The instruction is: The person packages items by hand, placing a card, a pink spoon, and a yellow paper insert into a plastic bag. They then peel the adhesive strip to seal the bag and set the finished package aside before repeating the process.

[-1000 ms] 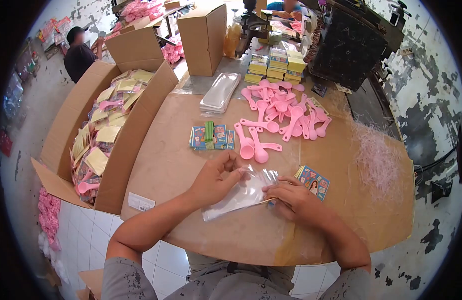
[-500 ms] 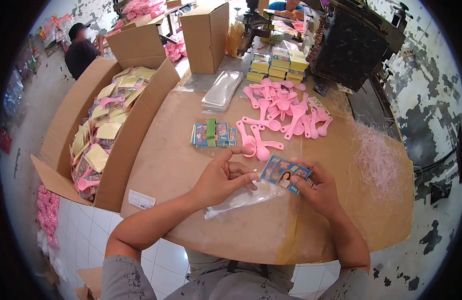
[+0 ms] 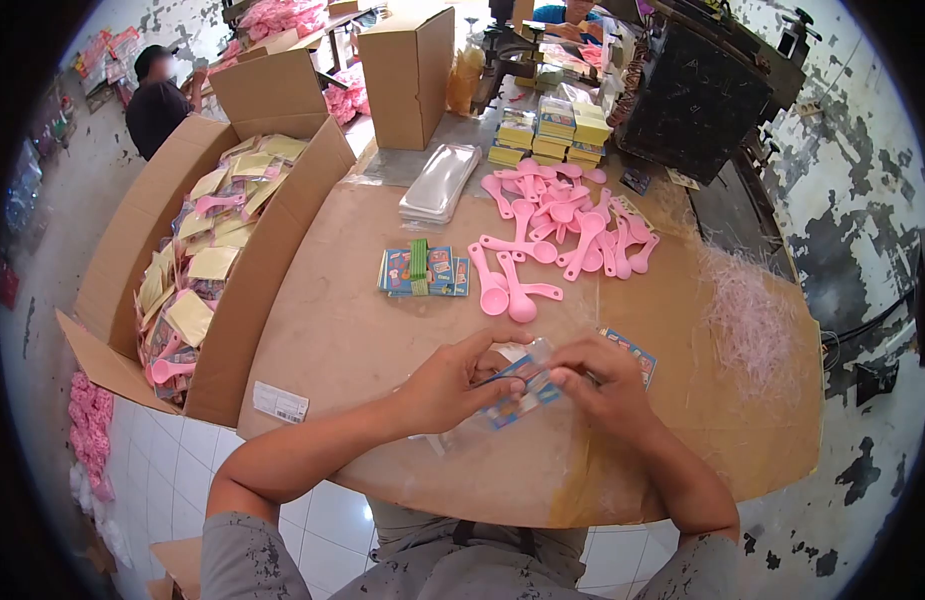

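My left hand (image 3: pixel 457 378) is closed on a clear plastic bag (image 3: pixel 540 350) above the cardboard-covered table. A blue printed card (image 3: pixel 522 400) shows at or inside the bag, partly blurred. My right hand (image 3: pixel 597 380) pinches at the bag's right end, its fingers together. Another blue card (image 3: pixel 632 352) lies partly hidden behind my right hand. Beyond my hands are pink spoons (image 3: pixel 522 300) in a loose pile. A card stack with a green band (image 3: pixel 418 268) lies to the left of them.
An open carton (image 3: pixel 272 270) of packed bags stands left. Clear bags (image 3: pixel 440 185) and card stacks (image 3: pixel 557 125) lie at the back. Clear shreds (image 3: pixel 752 320) lie right, near a black machine (image 3: pixel 692 95). A person (image 3: pixel 160 105) is at far left, another (image 3: pixel 572 15) behind.
The card from my right hand is now at the bag between both hands. My right hand has moved left, and a card shows on the table behind it. The bag has been lifted.
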